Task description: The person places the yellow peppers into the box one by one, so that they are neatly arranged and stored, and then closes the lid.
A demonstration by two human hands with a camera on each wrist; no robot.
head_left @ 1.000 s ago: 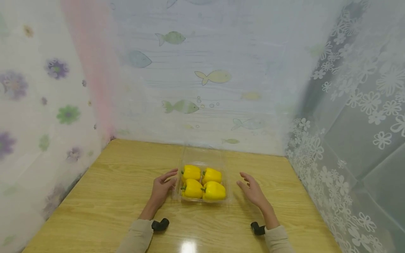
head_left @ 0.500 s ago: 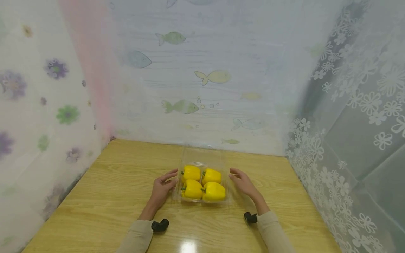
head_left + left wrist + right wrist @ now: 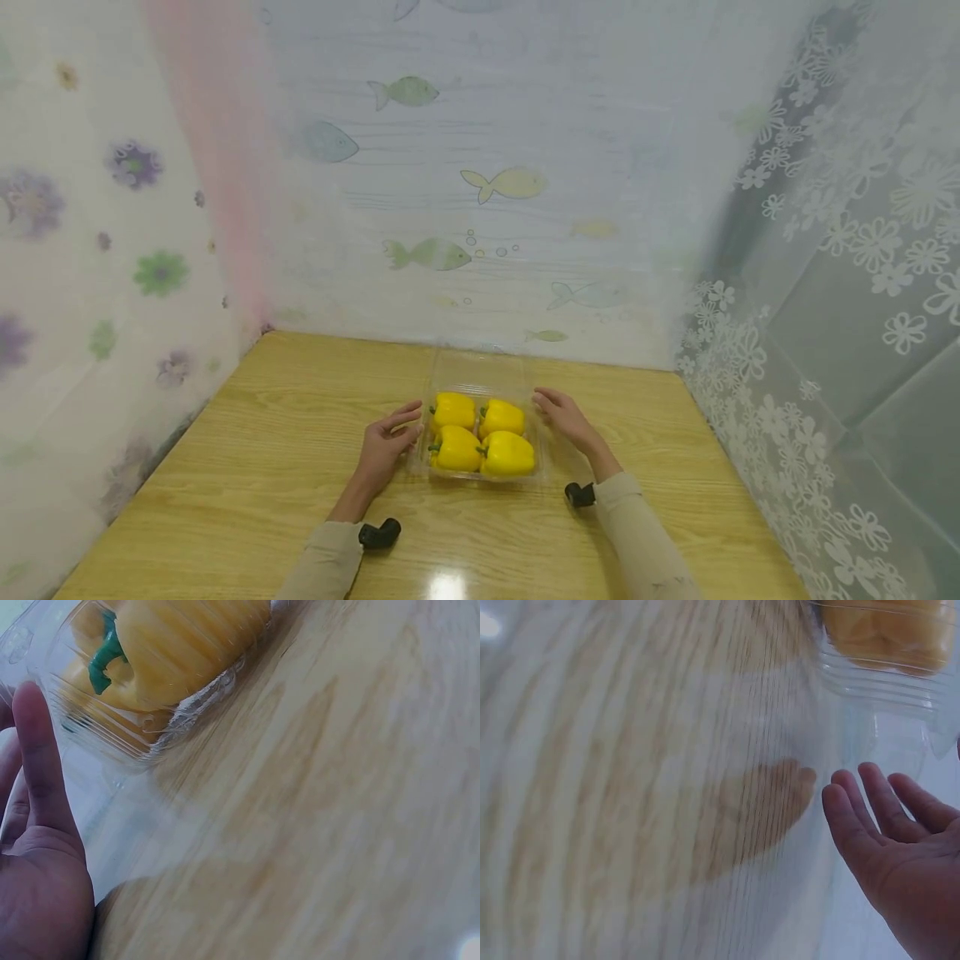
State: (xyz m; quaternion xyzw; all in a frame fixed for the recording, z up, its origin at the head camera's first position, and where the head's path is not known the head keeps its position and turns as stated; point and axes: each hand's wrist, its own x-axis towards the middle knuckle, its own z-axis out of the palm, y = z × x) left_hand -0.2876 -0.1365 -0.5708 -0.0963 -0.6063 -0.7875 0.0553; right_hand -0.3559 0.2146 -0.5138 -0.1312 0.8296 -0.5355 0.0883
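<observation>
Several yellow bell peppers [image 3: 508, 454] with green stems lie in a clear plastic clamshell box [image 3: 487, 477] on the table. The box's lid [image 3: 483, 368] is folded back, away from the person. At the left side of the box my left hand [image 3: 384, 448] has its fingertips right at the wall; the left wrist view shows its thumb [image 3: 43, 761] extended beside the box. My right hand [image 3: 573, 425] is at the right, fingertips close to where box and lid meet. In the right wrist view its fingers [image 3: 885, 799] are spread and hold nothing.
The wood-grain table [image 3: 300, 433] ends at a back curtain [image 3: 480, 208] printed with fish. Flowered curtains hang on the left [image 3: 97, 250] and right [image 3: 847, 275]. A black wrist piece [image 3: 381, 533] sits at the left sleeve, another [image 3: 580, 495] at the right.
My right hand has moved left and farther from the person, from apart on the right to close beside the box near the lid. The left hand, box and peppers look nearly unchanged.
</observation>
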